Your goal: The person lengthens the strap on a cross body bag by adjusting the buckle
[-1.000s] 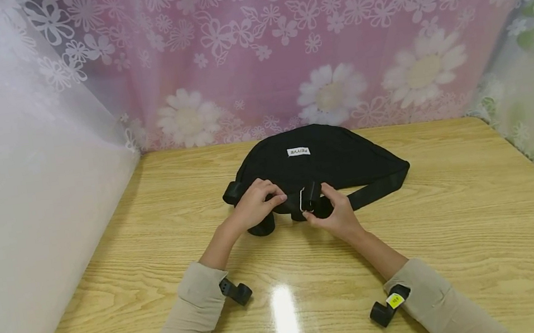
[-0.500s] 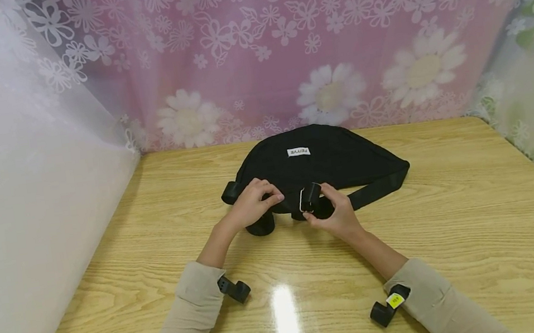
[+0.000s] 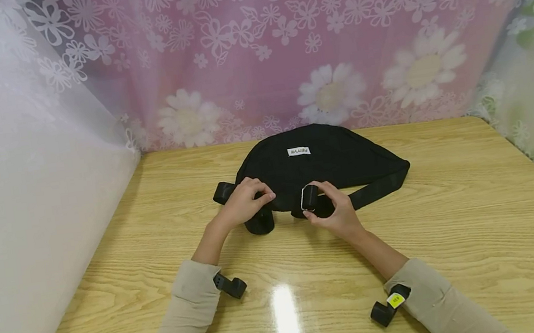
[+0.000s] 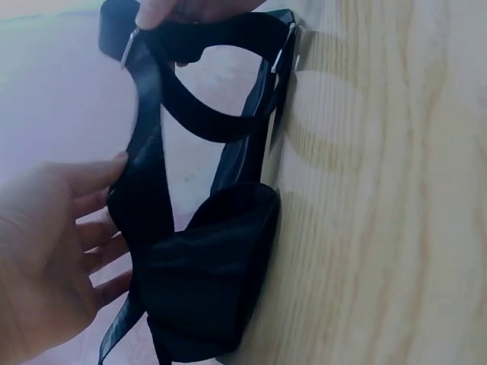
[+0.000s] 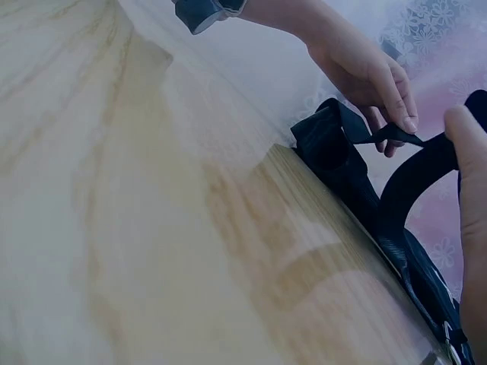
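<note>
Here, item one: a black bag (image 3: 332, 158), flat on the desk (image 3: 456, 220), its white label (image 3: 298, 151) upside down at ten o'clock of its middle. Item two: its strap (image 4: 148, 175), looped at the bag's eight o'clock and stretched straight at four. Item three: a metal buckle (image 3: 303, 199), at seven o'clock. Your left hand (image 3: 246, 202), at eight o'clock, pinched the strap, thumb opposite fingers. Your right hand (image 3: 338, 213), at six o'clock, gripped the buckle, thumb and fingers curved part-way. Backdrop: a pink floral curtain (image 3: 255, 78), twelve o'clock.
</note>
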`<move>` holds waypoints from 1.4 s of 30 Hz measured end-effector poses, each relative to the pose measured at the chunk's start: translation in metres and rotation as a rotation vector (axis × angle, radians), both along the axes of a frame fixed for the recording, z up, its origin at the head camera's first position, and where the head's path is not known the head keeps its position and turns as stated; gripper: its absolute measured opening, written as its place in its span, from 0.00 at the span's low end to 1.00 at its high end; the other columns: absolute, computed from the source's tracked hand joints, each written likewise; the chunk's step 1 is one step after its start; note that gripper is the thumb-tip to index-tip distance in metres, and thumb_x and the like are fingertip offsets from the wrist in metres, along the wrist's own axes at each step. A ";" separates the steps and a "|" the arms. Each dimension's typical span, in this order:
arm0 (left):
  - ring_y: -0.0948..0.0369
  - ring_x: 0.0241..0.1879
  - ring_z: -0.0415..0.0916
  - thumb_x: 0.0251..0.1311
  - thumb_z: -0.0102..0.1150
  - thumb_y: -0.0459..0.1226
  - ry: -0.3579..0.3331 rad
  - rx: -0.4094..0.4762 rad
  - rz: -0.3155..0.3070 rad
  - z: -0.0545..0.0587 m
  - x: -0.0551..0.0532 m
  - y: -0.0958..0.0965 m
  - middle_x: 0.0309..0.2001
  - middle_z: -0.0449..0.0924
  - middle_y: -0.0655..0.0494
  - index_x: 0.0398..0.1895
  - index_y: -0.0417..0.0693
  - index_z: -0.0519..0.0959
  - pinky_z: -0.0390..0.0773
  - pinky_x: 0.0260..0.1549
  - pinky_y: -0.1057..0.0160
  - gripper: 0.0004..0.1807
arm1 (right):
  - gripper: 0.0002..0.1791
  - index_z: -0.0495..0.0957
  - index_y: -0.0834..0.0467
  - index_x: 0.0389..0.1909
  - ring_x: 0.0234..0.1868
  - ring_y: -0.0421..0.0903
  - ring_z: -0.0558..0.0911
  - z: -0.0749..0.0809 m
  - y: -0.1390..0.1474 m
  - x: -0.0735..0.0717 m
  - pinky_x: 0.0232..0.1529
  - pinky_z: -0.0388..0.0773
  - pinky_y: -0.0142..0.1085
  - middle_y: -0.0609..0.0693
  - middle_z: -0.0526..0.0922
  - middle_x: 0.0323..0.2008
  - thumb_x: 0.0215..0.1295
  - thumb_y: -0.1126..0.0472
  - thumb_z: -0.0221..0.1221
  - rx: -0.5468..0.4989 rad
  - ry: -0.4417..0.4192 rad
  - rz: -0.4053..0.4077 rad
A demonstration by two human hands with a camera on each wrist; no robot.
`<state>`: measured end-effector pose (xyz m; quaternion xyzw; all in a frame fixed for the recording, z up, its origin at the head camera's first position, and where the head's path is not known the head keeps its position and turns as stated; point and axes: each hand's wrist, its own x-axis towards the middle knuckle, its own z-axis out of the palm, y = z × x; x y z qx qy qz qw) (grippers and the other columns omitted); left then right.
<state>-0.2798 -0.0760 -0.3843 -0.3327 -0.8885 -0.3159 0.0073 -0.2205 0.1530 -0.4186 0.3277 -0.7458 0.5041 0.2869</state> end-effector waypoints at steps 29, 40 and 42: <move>0.63 0.35 0.66 0.61 0.57 0.39 -0.040 0.025 -0.159 0.000 0.001 0.001 0.35 0.76 0.60 0.38 0.45 0.82 0.69 0.33 0.65 0.08 | 0.26 0.75 0.67 0.50 0.41 0.49 0.75 -0.022 0.006 -0.022 0.42 0.70 0.36 0.54 0.78 0.43 0.58 0.50 0.58 0.289 0.373 0.017; 0.62 0.33 0.65 0.61 0.57 0.38 -0.030 0.032 -0.129 -0.002 -0.003 -0.006 0.32 0.76 0.61 0.36 0.45 0.82 0.69 0.32 0.64 0.07 | 0.26 0.75 0.69 0.49 0.40 0.50 0.75 -0.020 0.005 -0.019 0.42 0.70 0.35 0.56 0.77 0.42 0.58 0.52 0.58 0.249 0.390 0.028; 0.62 0.33 0.65 0.61 0.57 0.39 -0.020 0.019 -0.114 -0.002 -0.004 -0.007 0.32 0.76 0.61 0.36 0.46 0.82 0.69 0.32 0.64 0.08 | 0.26 0.75 0.69 0.49 0.39 0.50 0.75 -0.020 0.005 -0.019 0.43 0.70 0.35 0.56 0.77 0.42 0.58 0.53 0.58 0.241 0.391 0.023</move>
